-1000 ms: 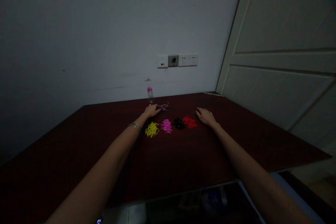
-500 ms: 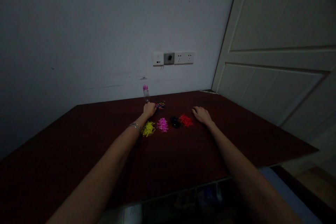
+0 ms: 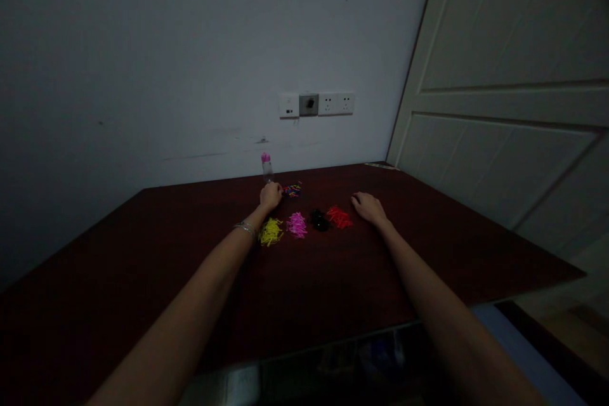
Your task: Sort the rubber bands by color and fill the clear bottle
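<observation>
My left hand (image 3: 271, 195) is at the left edge of a small mixed-colour pile (image 3: 292, 189), its fingers bent and mostly hidden behind the hand. Just behind it stands a clear bottle with a pink top (image 3: 267, 167). Nearer to me, four piles of small strips lie in a row: yellow (image 3: 271, 232), pink (image 3: 297, 225), black (image 3: 319, 220) and red (image 3: 339, 217). My right hand (image 3: 368, 205) rests palm down on the table, right of the red pile, and its fingers are loosely bent with nothing visible in them.
The dark red table (image 3: 304, 292) reaches back to a pale wall with sockets (image 3: 336, 103). A panelled white door (image 3: 504, 101) stands on the right. A flat strip (image 3: 382, 166) lies at the table's back right corner.
The view has shifted slightly, moving the scene a little to the right. Both hands stay at nearly the same places, and the piles look unchanged.
</observation>
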Demonstrator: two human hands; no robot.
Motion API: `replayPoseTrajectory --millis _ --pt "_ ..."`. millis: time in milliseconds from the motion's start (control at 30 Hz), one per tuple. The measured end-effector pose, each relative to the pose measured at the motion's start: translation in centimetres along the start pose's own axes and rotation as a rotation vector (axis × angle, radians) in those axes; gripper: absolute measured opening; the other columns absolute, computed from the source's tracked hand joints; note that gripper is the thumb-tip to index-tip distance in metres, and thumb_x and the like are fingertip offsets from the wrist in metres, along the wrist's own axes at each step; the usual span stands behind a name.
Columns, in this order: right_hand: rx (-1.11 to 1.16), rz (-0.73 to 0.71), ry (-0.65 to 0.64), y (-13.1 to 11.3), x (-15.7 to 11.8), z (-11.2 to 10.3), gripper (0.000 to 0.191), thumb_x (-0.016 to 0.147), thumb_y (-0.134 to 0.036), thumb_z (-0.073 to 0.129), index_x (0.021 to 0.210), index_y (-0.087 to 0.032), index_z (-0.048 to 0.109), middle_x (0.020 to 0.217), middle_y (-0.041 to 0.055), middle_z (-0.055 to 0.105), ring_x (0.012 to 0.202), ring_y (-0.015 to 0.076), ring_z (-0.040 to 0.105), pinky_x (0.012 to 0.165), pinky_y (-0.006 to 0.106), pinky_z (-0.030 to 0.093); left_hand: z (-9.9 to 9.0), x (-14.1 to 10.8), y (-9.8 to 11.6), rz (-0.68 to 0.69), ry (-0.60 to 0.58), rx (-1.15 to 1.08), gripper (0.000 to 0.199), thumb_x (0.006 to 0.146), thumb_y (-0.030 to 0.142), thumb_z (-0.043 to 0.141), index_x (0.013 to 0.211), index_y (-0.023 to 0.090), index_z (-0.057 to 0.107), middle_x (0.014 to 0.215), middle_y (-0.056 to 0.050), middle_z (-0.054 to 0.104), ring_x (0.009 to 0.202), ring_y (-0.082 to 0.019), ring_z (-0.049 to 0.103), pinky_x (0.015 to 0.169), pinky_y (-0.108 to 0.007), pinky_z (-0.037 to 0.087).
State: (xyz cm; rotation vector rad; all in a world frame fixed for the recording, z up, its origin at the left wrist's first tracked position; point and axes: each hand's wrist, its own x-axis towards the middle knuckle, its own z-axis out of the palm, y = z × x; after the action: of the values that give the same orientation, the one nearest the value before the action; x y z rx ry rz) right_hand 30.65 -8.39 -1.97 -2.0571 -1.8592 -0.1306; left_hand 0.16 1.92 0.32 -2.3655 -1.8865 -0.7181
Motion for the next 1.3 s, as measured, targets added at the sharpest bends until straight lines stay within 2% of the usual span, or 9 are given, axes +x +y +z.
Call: replayPoseTrajectory --millis 333,433,533,733,1000,1300 --pt "0.022 -0.01 0.001 0.8 0.5 0.7 0.039 0.089 -0.036 0.031 0.109 -0.016 0.058 0.114 0.0106 0.06 0.105 0.0203 0.053 0.086 0.029 0.038 -0.6 0.6 -0.5 0.03 0.096 -0.25 0.018 0.079 0.017 0.05 0.083 0.012 0.067 0.087 -0.011 0.067 0.083 -0.017 0.059 0.079 -0.025 0.042" --pt "0.02 -0.008 -0.006 0.8 0.5 0.6 0.039 0.089 -0.036 0.032 0.11 -0.016 0.057 0.115 0.0112 0.059 0.106 0.0207 0.052 0.086 0.03 0.038 -1.3 0.3 -0.2 0.045 0.108 -0.346 0.016 0.077 0.017 0.053 0.081 0.011 0.068 0.084 -0.009 0.067 0.078 -0.016 0.06 0.076 -0.024 0.043" --pt "0.018 -0.006 -0.017 0.8 0.4 0.5 0.04 0.088 -0.036 0.032 0.111 -0.016 0.057 0.116 0.0113 0.059 0.106 0.0214 0.053 0.084 0.03 0.039 -1.9 -0.2 0.1 0.0 0.116 -0.408 0.015 0.075 0.02 0.057 0.078 0.011 0.069 0.08 -0.009 0.068 0.073 -0.015 0.06 0.071 -0.023 0.043" --pt "0.009 -0.019 -0.017 0.8 0.4 0.5 0.04 0.088 -0.034 0.032 0.11 -0.015 0.058 0.115 0.0111 0.06 0.104 0.0225 0.054 0.083 0.032 0.04 -1.7 -0.3 -0.2 -0.085 0.134 -0.451 0.011 0.07 0.017 0.061 0.072 0.011 0.07 0.071 -0.008 0.067 0.067 -0.015 0.06 0.067 -0.023 0.043" --pt "0.035 -0.029 -0.004 1.0 0.5 0.7 0.041 0.087 -0.036 0.031 0.111 -0.016 0.058 0.115 0.0102 0.06 0.105 0.0228 0.054 0.084 0.033 0.041 -1.3 -1.0 -0.5 -0.073 0.128 -0.447 0.012 0.066 0.01 0.059 0.071 0.012 0.07 0.071 -0.006 0.067 0.068 -0.014 0.06 0.068 -0.022 0.044" --pt "0.027 -0.013 -0.008 1.0 0.6 0.9 0.04 0.087 -0.035 0.032 0.111 -0.015 0.057 0.116 0.0108 0.059 0.105 0.0232 0.054 0.084 0.033 0.04 -1.3 -1.2 -0.5 -0.059 0.107 -0.471 0.018 0.066 0.006 0.058 0.08 0.011 0.068 0.071 -0.005 0.067 0.068 -0.013 0.06 0.067 -0.021 0.044"
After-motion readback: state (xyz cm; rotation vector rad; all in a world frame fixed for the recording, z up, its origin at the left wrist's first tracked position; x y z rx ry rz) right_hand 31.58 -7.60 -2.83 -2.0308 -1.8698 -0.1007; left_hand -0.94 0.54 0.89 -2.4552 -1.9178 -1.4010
